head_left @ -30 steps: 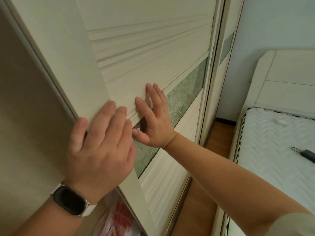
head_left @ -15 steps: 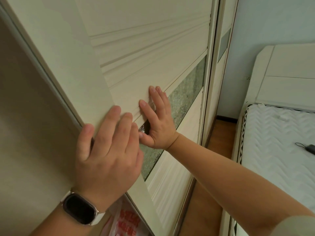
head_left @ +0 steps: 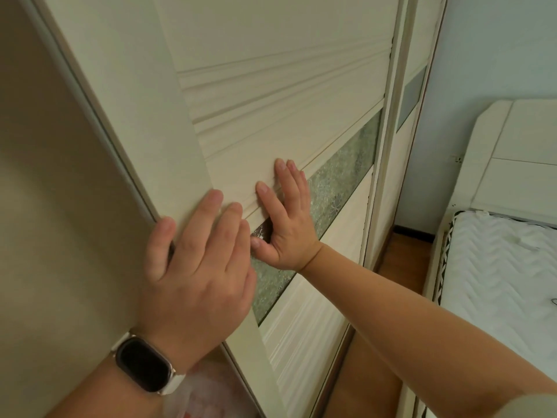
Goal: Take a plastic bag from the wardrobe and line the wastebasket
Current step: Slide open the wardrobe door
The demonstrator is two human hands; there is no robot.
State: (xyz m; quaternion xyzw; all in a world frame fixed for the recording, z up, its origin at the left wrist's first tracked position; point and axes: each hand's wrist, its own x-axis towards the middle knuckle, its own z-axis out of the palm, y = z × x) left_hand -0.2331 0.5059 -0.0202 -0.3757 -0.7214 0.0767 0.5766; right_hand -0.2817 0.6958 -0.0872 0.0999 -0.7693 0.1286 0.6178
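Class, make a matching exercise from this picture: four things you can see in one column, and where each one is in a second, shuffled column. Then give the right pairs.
Things
1. left hand
2. right hand
3. smartwatch
4. mattress

Places
A. at the right edge of the view, beside the wardrobe
B. flat on the sliding door's panel, by the patterned glass strip
C. on the left wrist
D. wrapped round the sliding door's left edge, thumb behind it

Pairs: 1-D, 2-B, 3-C, 4-A
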